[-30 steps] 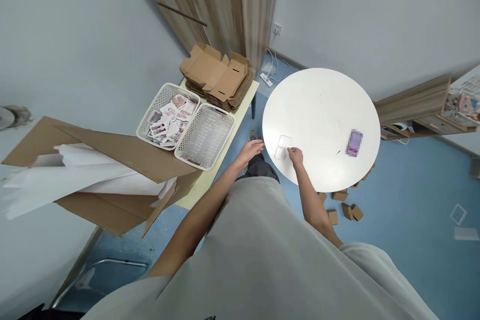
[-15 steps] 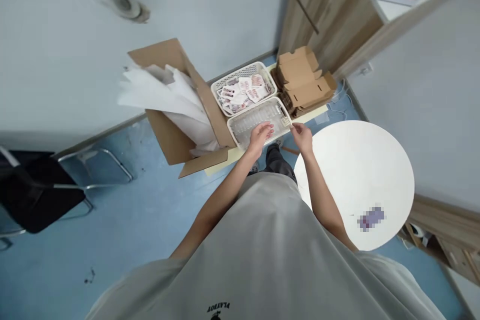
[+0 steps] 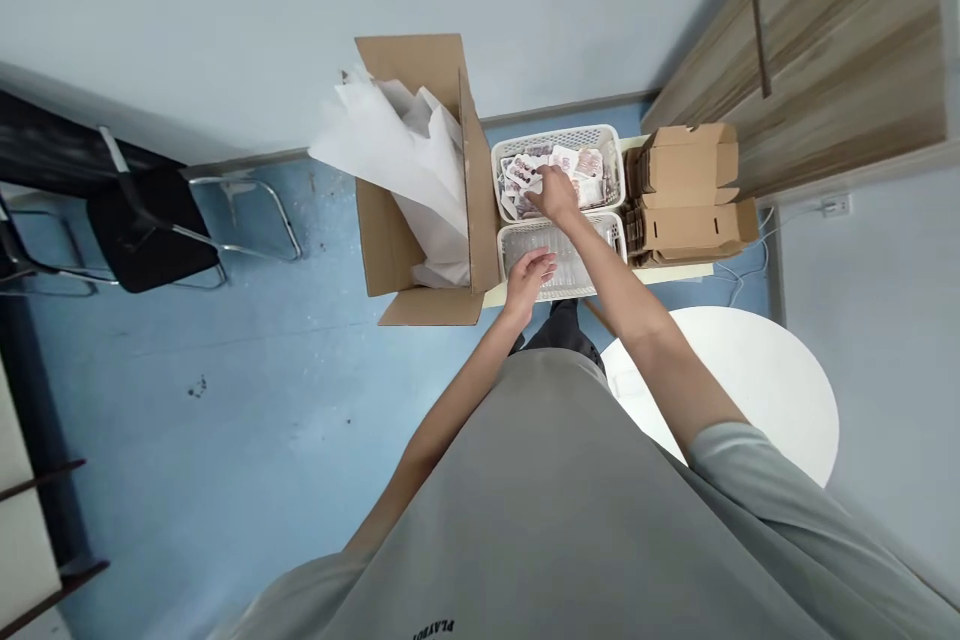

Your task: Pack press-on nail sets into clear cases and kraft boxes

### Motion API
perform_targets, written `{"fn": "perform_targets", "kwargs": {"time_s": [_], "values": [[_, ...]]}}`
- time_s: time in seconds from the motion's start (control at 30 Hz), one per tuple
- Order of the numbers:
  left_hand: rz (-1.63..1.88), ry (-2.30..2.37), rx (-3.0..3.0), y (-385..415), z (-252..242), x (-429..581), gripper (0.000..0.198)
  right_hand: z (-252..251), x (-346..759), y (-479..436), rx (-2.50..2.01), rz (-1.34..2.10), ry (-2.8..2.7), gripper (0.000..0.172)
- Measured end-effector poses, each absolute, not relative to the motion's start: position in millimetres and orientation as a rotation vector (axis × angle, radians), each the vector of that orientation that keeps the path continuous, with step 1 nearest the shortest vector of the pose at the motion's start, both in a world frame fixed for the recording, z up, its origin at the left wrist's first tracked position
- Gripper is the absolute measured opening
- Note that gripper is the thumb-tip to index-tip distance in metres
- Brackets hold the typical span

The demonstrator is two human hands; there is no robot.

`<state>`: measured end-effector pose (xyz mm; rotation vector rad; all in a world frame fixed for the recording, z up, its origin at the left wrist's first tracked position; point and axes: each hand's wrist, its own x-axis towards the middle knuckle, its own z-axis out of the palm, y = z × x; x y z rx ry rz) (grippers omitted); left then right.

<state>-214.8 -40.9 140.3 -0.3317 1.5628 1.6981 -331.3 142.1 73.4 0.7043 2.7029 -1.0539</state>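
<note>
"How's the right arm held from where you're standing?"

"Stretched well forward and slanting inward, the right forearm [image 3: 637,310] passing over the front basket [image 3: 619,236]. The right hand [image 3: 556,195] is in the back basket [image 3: 559,135], wrist bent, back of the hand up, fingers pointing down into the printed cards [image 3: 520,170]."

"Has it got one pinched?"

"I can't tell. The fingers curl down among the cards, and the hand hides the tips."

"And the left?"

"The left hand [image 3: 529,282] is over the left part of the front basket, elbow slightly bent. Its fingers reach toward the right, loosely curled and a little apart, with nothing between them that I can see. Under it are clear plastic pieces [image 3: 566,262]; whether it touches them, I can't say."

"Which way do the baskets run?"

"Both lengthwise from left to right, side by side, roughly along the wall. One short end faces the big carton [image 3: 484,210], the other the flattened boxes [image 3: 686,170]."

"And the cards?"

"In the back basket, beyond the plastic. They lie loose and overlapping, turned several ways, so they share no one long axis. Those left of the hand tilt; one near its fingertips is partly covered."
</note>
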Motion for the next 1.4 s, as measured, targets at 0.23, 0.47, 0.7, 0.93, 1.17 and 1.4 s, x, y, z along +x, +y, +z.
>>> {"fn": "perform_targets", "kwargs": {"time_s": [0.23,0.47,0.7,0.93,1.17,1.4], "values": [[1.749,1.571,-0.429,-55.3,142.3,-194.0,0.035,40.5,-375.5,140.2,0.534,-0.931,2.699,0.051],[1.725,1.563,-0.485,-80.4,138.5,-176.9,0.034,29.1,-367.6,139.8,0.607,-0.866,2.738,0.049],[1.733,1.504,-0.428,-75.8,137.8,-179.6,0.035,47.1,-331.6,171.9,0.781,-0.997,2.674,0.028],[1.730,1.423,-0.316,-61.2,140.6,-180.1,0.039,84.3,-294.6,186.5,1.078,-0.931,2.723,0.028],[1.732,1.406,-0.265,-50.0,142.1,-191.8,0.043,127.4,-198.5,161.0,1.259,-1.704,2.608,0.028],[1.517,1.234,-0.149,-43.1,148.8,-189.0,0.049,161.1,-78.8,85.5,1.534,-2.308,2.284,0.041]]}}
